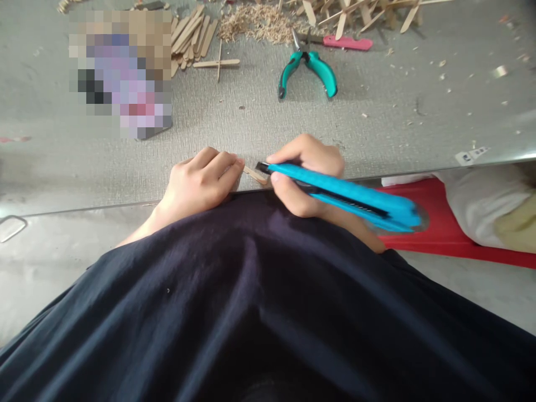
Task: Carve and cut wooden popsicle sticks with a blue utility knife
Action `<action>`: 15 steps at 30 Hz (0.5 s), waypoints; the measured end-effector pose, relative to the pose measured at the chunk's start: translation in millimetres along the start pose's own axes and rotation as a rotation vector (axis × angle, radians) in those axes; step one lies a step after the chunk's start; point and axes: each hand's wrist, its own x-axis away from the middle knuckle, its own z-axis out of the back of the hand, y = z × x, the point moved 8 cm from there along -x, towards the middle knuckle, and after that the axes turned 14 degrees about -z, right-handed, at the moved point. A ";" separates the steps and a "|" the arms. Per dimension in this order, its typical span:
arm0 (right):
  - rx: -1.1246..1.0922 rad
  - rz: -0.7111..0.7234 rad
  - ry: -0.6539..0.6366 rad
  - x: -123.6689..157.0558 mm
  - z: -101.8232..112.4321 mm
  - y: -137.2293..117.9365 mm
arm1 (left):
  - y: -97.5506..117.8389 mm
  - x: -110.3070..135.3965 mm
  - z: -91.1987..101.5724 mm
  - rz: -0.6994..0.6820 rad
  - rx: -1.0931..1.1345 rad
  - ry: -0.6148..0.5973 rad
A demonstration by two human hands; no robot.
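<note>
My left hand (201,181) is closed at the near edge of the grey table (377,128), pinching a small wooden stick (255,175) whose end pokes out to the right. My right hand (307,178) is wrapped round a blue utility knife (343,195), thumb on its body. The knife's black tip rests at the stick's exposed end. The handle points right, out past the table edge. My dark shirt hides both wrists.
Teal-handled pliers (307,70) lie at the back centre, a red knife (347,42) behind them. A pile of flat wooden sticks (190,36), wood shavings (255,23) and a stick frame (360,11) line the far edge. A red stool (435,234) with cloth stands right.
</note>
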 end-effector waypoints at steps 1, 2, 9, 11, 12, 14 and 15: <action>-0.037 -0.010 0.053 1.4 5.0 -0.1 | 0.6 0.3 0.0 -0.011 0.002 -0.007; -0.073 -0.025 0.096 2.5 8.6 0.8 | 1.2 0.5 -0.1 -0.020 0.003 -0.011; 0.077 0.033 -0.002 0.2 -11.3 1.7 | -6.3 8.2 -5.0 0.059 0.069 0.085; 0.115 0.016 0.038 -1.5 -10.8 4.1 | -7.3 10.0 -5.6 0.072 0.078 0.102; 0.121 -0.010 0.056 -2.4 -10.0 6.2 | -6.8 10.3 -5.2 0.067 0.078 0.100; 0.124 -0.058 0.068 -3.5 -9.6 10.0 | -2.9 9.2 -2.8 0.020 0.076 0.086; 0.116 -0.070 0.069 -3.8 -9.6 11.0 | -0.2 8.2 -1.9 -0.015 0.083 0.068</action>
